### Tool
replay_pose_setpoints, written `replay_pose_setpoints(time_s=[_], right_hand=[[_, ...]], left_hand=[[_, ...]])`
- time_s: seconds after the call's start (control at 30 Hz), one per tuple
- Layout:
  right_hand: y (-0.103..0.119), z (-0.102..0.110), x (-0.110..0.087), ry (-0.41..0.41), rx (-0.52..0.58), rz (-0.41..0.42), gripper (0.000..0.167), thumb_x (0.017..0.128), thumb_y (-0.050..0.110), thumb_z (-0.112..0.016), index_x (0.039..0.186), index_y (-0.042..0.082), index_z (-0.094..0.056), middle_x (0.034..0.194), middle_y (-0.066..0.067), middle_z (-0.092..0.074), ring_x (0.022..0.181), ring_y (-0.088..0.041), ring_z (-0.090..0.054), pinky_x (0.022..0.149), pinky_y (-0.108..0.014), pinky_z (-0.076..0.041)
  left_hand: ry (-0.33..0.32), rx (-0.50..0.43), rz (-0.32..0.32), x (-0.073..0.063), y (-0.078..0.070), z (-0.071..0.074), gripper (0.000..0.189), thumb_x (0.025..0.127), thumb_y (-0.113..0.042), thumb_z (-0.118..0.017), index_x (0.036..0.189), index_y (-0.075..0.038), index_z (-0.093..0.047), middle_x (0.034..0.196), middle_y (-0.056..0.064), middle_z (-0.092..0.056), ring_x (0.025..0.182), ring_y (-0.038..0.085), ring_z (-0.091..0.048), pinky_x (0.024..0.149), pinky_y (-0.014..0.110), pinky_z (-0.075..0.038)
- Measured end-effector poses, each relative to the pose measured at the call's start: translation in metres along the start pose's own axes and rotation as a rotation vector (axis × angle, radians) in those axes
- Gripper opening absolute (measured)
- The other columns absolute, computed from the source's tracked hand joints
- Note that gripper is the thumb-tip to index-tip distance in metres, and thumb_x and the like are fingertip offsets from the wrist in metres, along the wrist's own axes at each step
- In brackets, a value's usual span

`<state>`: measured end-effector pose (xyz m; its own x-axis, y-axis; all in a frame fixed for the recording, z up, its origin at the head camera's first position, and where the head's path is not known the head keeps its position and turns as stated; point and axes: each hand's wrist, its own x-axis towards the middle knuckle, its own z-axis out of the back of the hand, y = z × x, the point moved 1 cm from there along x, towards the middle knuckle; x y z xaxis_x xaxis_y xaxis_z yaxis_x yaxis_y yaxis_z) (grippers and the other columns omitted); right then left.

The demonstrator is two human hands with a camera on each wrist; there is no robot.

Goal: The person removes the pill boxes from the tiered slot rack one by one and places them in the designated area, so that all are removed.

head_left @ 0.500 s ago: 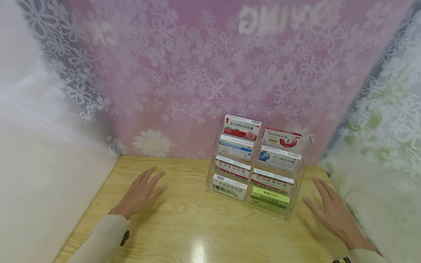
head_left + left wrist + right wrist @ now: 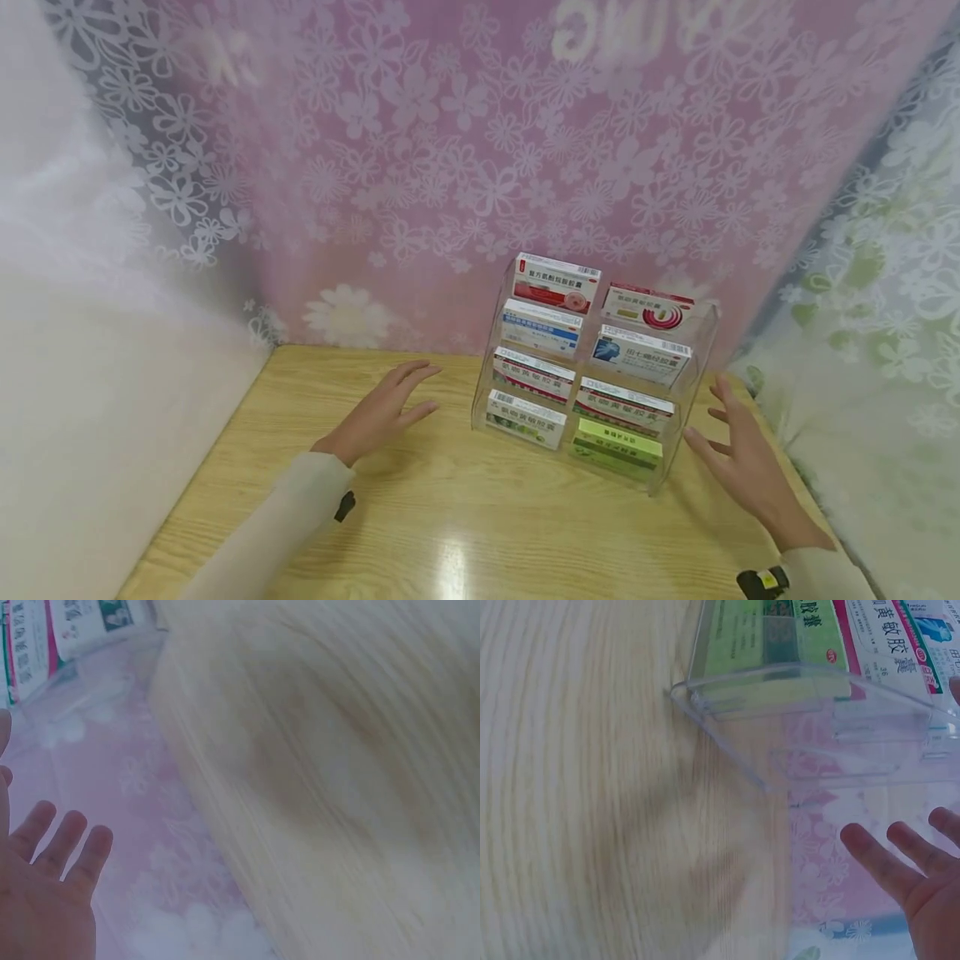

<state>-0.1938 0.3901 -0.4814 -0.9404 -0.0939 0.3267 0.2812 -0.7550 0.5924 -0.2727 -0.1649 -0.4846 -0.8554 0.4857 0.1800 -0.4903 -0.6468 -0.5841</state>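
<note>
A clear plastic display rack [image 2: 480,408] stands on the wooden table, holding several medicine boxes in two columns. At its top left is a white and red box [image 2: 557,283]; at its bottom right, a green box [image 2: 617,448]. My left hand [image 2: 378,417] is apart from the rack on its left side, fingers extended. Close beside the rack's right side is my right hand [image 2: 746,467], its fingers spread and nothing in it. The right wrist view shows the rack's transparent side wall [image 2: 735,754] near those fingers. In the left wrist view, the left fingers [image 2: 88,859] are straight and spread.
The wooden table [image 2: 420,517] reaches back to a pink floral curtain [image 2: 420,208]. A white curtain [image 2: 97,333] borders the left side, and a pale floral one [image 2: 885,350] borders the right.
My left hand has moved right and slightly away from me, nearer the rack. The right hand has shifted slightly forward and inward along the rack's right side.
</note>
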Motion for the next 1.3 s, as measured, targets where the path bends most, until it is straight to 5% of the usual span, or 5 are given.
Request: replay_pose_setpoints(time_s=[0.3,0.57,0.7,0.8,1.3], right_hand=[[0.006,-0.009,0.007,-0.02,0.035,0.042,0.106,0.103,0.01,-0.076,0.178,0.025,-0.002,0.173,-0.032,-0.026,0.129,-0.059,-0.056,0.076,-0.024,-0.064],[0.003,-0.018,0.005,0.021,0.112,0.043,0.103,0.107,0.006,-0.07,0.177,0.028,0.002,0.172,-0.037,-0.023,0.125,-0.061,-0.057,0.07,-0.032,-0.067],[0.005,-0.02,0.003,0.021,0.155,0.037,0.103,0.107,0.005,-0.069,0.177,0.03,0.002,0.171,-0.038,-0.023,0.125,-0.018,-0.067,0.07,-0.02,-0.063],[0.004,-0.02,0.003,0.015,0.165,0.033,0.103,0.106,0.004,-0.069,0.177,0.03,0.001,0.17,-0.04,-0.024,0.121,0.019,-0.05,0.071,-0.019,-0.063],[0.004,-0.022,0.003,0.0,0.176,0.019,0.104,0.105,0.001,-0.069,0.177,0.027,0.001,0.169,-0.039,-0.028,0.119,0.026,-0.041,0.072,-0.017,-0.06]], left_hand=[[0.026,-0.044,-0.073,0.038,-0.036,-0.022,0.059,0.111,-0.035,-0.066,0.166,-0.02,-0.047,0.169,0.007,-0.046,0.158,0.032,-0.043,0.126,0.059,-0.042],[0.032,-0.032,-0.16,0.057,-0.051,-0.04,0.049,0.112,-0.032,-0.066,0.158,-0.017,-0.058,0.16,0.003,-0.056,0.152,0.027,-0.049,0.125,0.054,-0.044],[0.018,-0.013,-0.184,0.063,-0.055,-0.044,0.046,0.112,-0.03,-0.066,0.156,-0.018,-0.06,0.158,0.001,-0.058,0.15,0.025,-0.05,0.125,0.05,-0.045],[0.031,-0.004,-0.182,0.067,-0.061,-0.046,0.046,0.111,-0.027,-0.067,0.155,-0.018,-0.06,0.159,0.002,-0.057,0.152,0.025,-0.05,0.126,0.049,-0.044],[0.05,0.344,-0.142,0.072,-0.084,-0.072,0.036,0.106,-0.009,-0.073,0.141,-0.015,-0.069,0.136,0.005,-0.072,0.132,0.024,-0.065,0.115,0.036,-0.056]])
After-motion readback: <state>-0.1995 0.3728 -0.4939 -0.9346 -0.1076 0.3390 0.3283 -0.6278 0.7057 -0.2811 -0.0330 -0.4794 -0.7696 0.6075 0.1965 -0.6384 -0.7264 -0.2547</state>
